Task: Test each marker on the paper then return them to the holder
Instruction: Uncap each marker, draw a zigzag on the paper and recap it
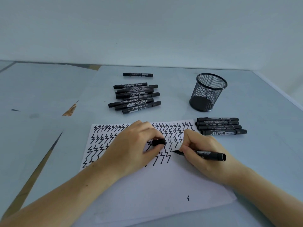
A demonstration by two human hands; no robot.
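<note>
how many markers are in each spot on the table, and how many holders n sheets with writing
markers in the middle pile: 8, as far as the overlap lets me tell
lone marker at the back: 1
markers in the row by the paper: 4
marker in the right hand: 1
mesh holder: 1
marked paper: 1
total: 16

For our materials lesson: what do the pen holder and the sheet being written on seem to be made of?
The round black mesh pen holder looks like matte-coated metal wire: you can see through its fine grid. The white rectangular sheet looks like plain matte paper: thin, flat, taking ink cleanly.
</note>
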